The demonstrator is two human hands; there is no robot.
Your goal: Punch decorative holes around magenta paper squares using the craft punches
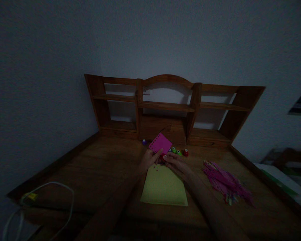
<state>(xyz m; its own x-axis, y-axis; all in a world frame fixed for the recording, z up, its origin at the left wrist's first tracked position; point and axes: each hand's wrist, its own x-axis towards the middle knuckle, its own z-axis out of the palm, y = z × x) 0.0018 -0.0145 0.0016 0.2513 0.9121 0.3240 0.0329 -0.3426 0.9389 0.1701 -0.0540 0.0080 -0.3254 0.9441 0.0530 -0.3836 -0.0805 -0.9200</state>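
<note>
In dim light at a wooden counter (102, 170), we hold a pink paper (161, 143) above the far edge of a yellow sheet (165, 187), our left hand (147, 160) pinching its near side between thumb and closed fingers. Our right hand (177, 163), fingers curled and nearly closed, grips a red craft punch (163, 157) at the paper's near edge, just over the far edge of the yellow sheet. Small holes line the pink paper's upper-left edge, and tiny pink cutouts (156, 169) lie on the far part of the yellow sheet.

Beyond the yellow sheet and to its right stand two green punches (176, 151), a blue-toned punch (170, 150) partly hidden by the pink paper, and a second red punch (186, 153); a purple punch (144, 142) sits beyond it to the left. Well to the right of the yellow sheet lies a bright pink bundle (223, 180), its material too dim to tell. A white cable (72, 201) loops well to its left, near a small yellow object (31, 196). Behind everything, past the yellow sheet, a wooden shelf unit (167, 106) stands against a pale wall (150, 40).
</note>
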